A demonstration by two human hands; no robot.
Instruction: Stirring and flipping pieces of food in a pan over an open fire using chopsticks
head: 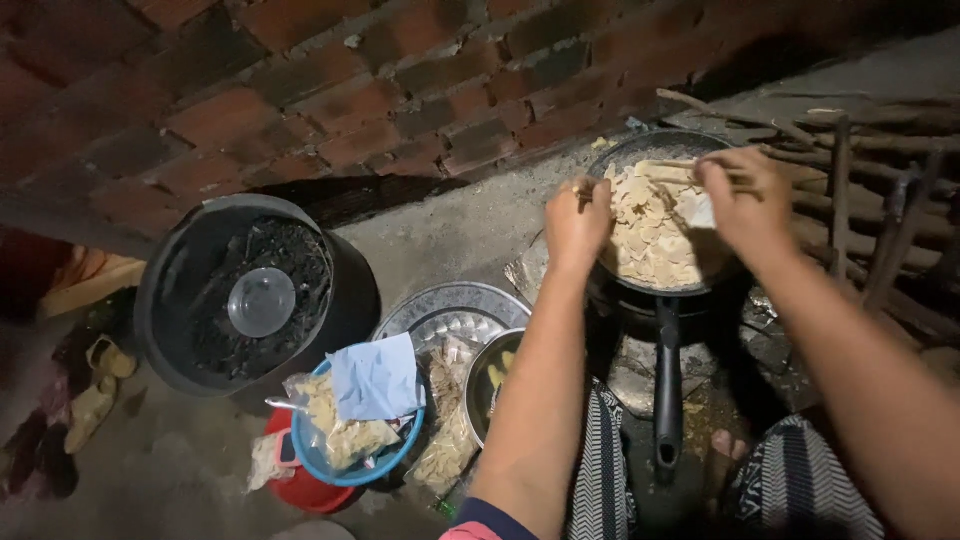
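pale cut pieces (650, 235) already fill the black frying pan (665, 215) on the floor stove, unbrowned as yet — left hand (577, 222) and right hand (745, 195) each closed on wooden sticks (672, 172), mid-stir.

From my feed: both forearms bare, no watch or rings visible. Left arm (535, 400) ends in a short dark-navy sleeve with pink edge (480, 525). Black-and-white striped fabric garment (800, 480) over the knees, trousers I think; lighting's dim.
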